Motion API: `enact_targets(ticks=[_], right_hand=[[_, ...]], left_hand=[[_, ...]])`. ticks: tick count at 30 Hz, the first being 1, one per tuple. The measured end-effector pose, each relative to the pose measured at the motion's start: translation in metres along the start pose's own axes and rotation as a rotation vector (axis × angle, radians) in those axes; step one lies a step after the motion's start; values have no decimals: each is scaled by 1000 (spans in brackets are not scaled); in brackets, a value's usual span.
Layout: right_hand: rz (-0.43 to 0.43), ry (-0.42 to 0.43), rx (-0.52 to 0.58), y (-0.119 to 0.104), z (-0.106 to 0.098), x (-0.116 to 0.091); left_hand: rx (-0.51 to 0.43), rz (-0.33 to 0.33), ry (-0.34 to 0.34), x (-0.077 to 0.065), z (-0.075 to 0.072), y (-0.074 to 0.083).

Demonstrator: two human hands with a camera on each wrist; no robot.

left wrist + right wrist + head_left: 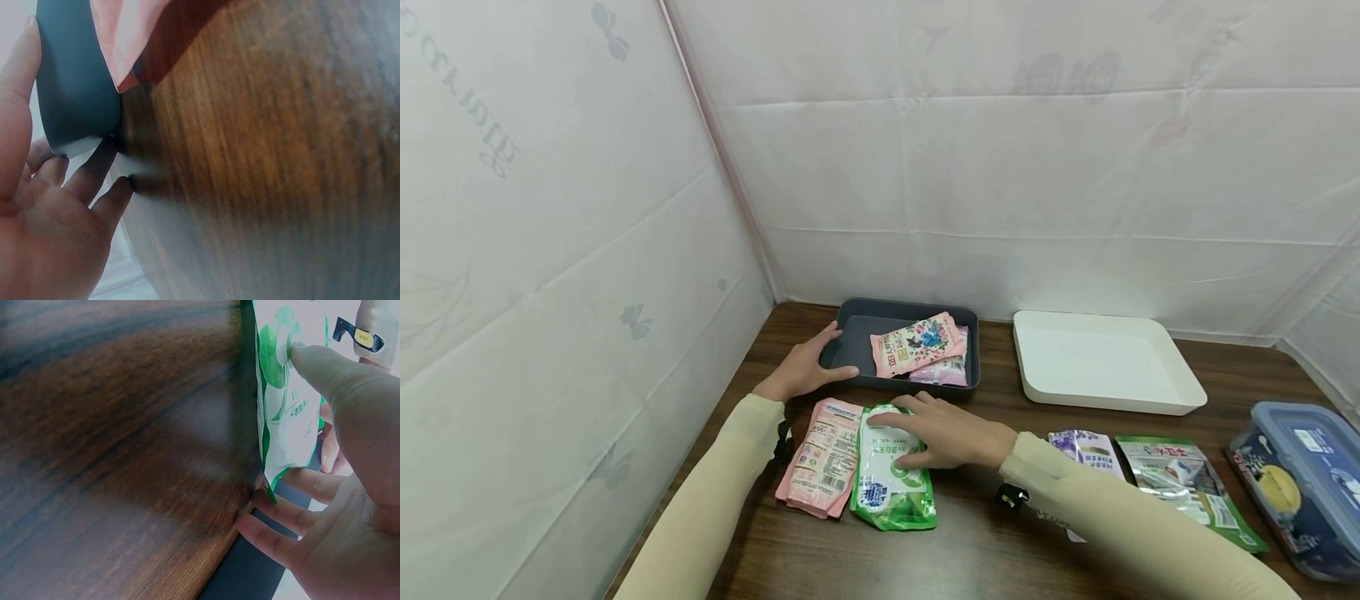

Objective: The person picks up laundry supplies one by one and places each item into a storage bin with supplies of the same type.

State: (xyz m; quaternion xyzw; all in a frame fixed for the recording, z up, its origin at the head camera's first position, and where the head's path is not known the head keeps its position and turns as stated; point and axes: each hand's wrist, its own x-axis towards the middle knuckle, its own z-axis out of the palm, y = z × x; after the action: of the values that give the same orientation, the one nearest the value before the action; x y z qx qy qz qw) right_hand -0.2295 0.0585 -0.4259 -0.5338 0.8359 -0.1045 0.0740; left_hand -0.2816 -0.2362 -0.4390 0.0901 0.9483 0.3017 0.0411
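Observation:
My left hand (pixel 805 367) rests at the front left corner of a dark grey tray (pixel 865 327), thumb along the front side and fingers at the left side. Inside the tray, a pink floral packet (pixel 917 343) overlaps a lilac packet (pixel 951 371). On the table in front lies a green-and-white laundry detergent pouch (pixel 887 467). My right hand (pixel 951 429) holds its upper part, thumb on the printed face and fingers round the far edge. Left of the pouch is a stack of pink packets (pixel 823 458), partly overlapped by it.
To the right of the grey tray stands a white tray (pixel 1105 358). A purple packet (pixel 1086 450), a green-edged silver pouch (pixel 1187 483) and a blue-lidded plastic box (pixel 1307 483) are on the right, the purple packet partly behind my right sleeve. White sheeting (pixel 1000 192) walls the table.

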Motion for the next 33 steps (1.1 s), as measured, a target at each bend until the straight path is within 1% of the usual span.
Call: enact_targets(ticks=[12,33], right_hand=[[-8,7,4,2,2,0],[-7,2,0,-1,0,0]], left_hand=[[-3,-10,-3,0,0,1],[2,-14,-7,0,0,1]])
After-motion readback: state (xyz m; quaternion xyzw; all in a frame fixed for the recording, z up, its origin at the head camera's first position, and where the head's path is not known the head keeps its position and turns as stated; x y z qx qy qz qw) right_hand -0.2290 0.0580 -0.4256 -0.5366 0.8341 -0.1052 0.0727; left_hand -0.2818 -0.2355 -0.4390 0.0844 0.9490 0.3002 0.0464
